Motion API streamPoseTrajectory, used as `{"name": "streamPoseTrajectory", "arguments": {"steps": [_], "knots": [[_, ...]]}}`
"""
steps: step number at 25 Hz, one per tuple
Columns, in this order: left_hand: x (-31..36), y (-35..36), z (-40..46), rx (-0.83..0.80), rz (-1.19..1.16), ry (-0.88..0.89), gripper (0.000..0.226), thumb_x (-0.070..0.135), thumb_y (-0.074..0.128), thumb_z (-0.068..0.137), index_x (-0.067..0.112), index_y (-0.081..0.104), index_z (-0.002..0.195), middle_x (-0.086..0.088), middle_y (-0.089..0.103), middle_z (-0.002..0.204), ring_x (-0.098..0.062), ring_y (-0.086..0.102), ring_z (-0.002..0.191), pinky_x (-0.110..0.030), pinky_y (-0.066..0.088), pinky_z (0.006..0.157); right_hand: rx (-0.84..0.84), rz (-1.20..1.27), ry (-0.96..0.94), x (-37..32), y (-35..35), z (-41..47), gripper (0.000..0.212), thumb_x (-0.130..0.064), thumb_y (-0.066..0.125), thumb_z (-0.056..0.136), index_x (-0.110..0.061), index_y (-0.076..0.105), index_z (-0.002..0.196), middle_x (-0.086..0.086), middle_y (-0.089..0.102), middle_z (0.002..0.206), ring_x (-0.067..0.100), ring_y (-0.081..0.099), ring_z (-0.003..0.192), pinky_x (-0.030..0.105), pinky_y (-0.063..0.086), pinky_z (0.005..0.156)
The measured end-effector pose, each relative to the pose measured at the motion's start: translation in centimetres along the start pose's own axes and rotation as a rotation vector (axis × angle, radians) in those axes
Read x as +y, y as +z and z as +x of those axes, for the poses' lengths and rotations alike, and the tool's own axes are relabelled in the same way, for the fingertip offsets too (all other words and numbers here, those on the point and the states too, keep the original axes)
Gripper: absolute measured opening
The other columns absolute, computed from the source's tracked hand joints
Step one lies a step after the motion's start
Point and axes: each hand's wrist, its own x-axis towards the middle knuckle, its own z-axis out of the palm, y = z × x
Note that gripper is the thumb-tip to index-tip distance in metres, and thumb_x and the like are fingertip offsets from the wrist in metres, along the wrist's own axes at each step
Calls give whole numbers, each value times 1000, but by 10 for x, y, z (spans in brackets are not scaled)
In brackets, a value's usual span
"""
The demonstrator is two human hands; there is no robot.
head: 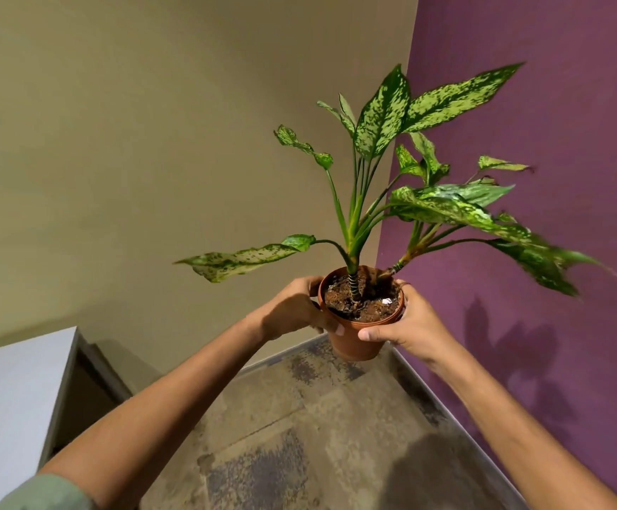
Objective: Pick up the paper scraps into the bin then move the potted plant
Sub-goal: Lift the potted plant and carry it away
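left hand (292,311): gripping left side of the pot rim, fingers curled round it
right hand (410,325): gripping right side of the pot, thumb on front wall
potted plant (364,314): between both hands, held in air above the carpet (299,417), near upright
white cabinet (16,399): below-left of left hand

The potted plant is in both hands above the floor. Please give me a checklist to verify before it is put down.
1. Left hand grips the pot: ok.
2. Right hand grips the other side, fingers curled round the wall: ok.
3. Pot upright, soil inside: ok.
4. Leaves away from the purple wall: cannot tell, the right ones are blurred.
5. Carpet in the corner below has no obstacle: ok.
6. Paper scraps already in the bin: cannot tell, neither is in view.
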Motion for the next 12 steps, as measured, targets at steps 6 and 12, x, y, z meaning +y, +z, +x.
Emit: {"name": "streamPoseTrajectory", "arguments": {"steps": [6,12], "knots": [[-46,-39,90,-100,-83,-88,75,-7,71,59,10,52,130,-9,63,123,-28,66,100,-43,58,78,-25,90,88,29,10,94,97,-27,94,38,-17,52,125,-1,69,117,16,65,110,35,52,95],[-103,-40,192,-115,-127,-356,63,-26,47,76,-2,43,134,-25,57,126,-35,67,85,-36,60,72,90,42,307,93,7,189,47,-42,64,72,-23,55,114,2,66,96,16,56,51,23,41,39]]}}
